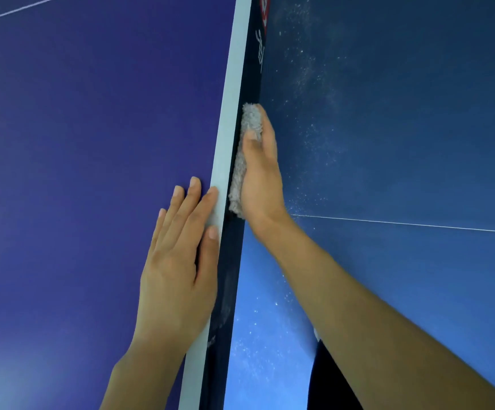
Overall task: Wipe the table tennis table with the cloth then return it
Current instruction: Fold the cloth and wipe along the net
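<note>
The net (pixel 249 93) of the table tennis table (pixel 388 143) bears unreadable white lettering (pixel 260 54) and a red logo (pixel 265 10).

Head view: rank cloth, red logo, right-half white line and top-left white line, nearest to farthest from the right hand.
From the right hand:
1. cloth, held in it, pressed against the net.
2. right-half white line, its end just beside that hand.
3. red logo, farther up the net.
4. top-left white line, across the net, far corner.

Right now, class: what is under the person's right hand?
A grey cloth, held by the right hand against the net. Its middle, and the net behind it, are covered.
</note>
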